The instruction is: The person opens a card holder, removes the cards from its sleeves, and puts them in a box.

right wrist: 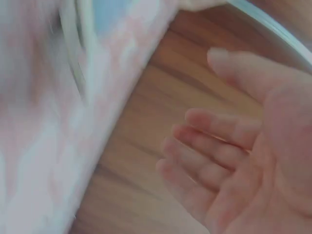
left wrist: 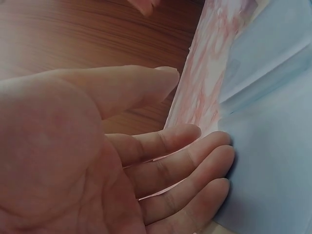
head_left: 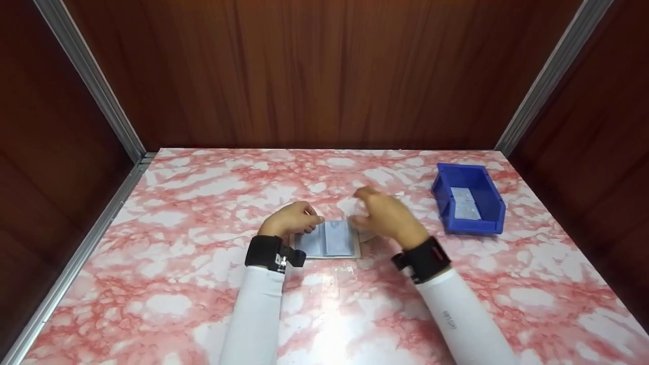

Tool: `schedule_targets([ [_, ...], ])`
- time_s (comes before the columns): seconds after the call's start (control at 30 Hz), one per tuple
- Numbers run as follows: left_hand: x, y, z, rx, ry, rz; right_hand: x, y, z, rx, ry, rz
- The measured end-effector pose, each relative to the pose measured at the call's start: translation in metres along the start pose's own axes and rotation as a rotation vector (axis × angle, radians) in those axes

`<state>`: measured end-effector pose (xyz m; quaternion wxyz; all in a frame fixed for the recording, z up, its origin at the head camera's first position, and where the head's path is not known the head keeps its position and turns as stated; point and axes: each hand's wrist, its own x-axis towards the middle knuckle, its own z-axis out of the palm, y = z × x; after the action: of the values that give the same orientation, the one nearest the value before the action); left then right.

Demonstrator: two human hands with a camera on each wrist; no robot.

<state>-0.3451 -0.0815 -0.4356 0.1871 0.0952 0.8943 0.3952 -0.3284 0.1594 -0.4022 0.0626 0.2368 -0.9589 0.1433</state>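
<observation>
An open booklet [head_left: 335,241] lies near the middle of the bench [head_left: 167,243], its pale blue pages facing up. At its ten o'clock, the left hand [head_left: 291,220] has its grip loosely spread, thumb well apart, fingertips at a page's edge, nothing pinched. At two o'clock, the right hand [head_left: 388,215] holds nothing, fingers slightly bent. Farther out, between two and three o'clock, a blue bin [head_left: 471,227] contains flat pale pieces [head_left: 465,204].

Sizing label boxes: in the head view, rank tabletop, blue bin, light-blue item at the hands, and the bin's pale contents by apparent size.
1. Tabletop
2. Blue bin
3. Light-blue item, partly hidden
4. Pale contents
</observation>
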Motion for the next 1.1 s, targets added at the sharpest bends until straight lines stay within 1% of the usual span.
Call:
schedule_targets([
  [0.1, 0.002, 0.001, 0.001, -0.007, -0.004, 0.007, 0.006, -0.010, 0.020, -0.023, -0.124, -0.005],
  [0.23, 0.004, 0.001, 0.002, -0.031, -0.014, 0.009, 0.007, -0.017, 0.034, -0.028, -0.260, 0.034],
  [0.33, 0.004, 0.001, 0.002, -0.034, -0.013, 0.001, 0.005, -0.019, 0.038, -0.006, -0.332, 0.076],
  [0.43, 0.003, 0.001, 0.003, -0.031, -0.010, -0.012, 0.002, -0.019, 0.041, -0.014, -0.376, 0.073],
  [0.53, 0.003, 0.001, 0.004, -0.061, -0.017, -0.021, -0.001, -0.019, 0.043, -0.042, -0.368, 0.055],
  [0.63, 0.003, 0.002, 0.005, -0.103, -0.021, -0.025, -0.004, -0.023, 0.043, -0.080, -0.329, 0.031],
  [0.77, 0.002, 0.001, 0.005, -0.144, -0.015, -0.029, -0.006, -0.029, 0.044, -0.132, -0.285, -0.023],
  [0.83, 0.001, 0.000, 0.005, -0.156, -0.016, -0.023, -0.007, -0.032, 0.045, -0.150, -0.268, -0.039],
  [0.93, 0.001, -0.001, 0.004, -0.163, -0.015, -0.024, -0.009, -0.035, 0.046, -0.160, -0.243, -0.040],
  [1.0, 0.001, -0.002, 0.003, -0.170, -0.014, -0.038, -0.011, -0.037, 0.047, -0.152, -0.217, -0.048],
  [1.1, 0.002, -0.003, 0.002, -0.158, -0.004, -0.035, -0.013, -0.040, 0.047, -0.159, -0.171, -0.077],
])
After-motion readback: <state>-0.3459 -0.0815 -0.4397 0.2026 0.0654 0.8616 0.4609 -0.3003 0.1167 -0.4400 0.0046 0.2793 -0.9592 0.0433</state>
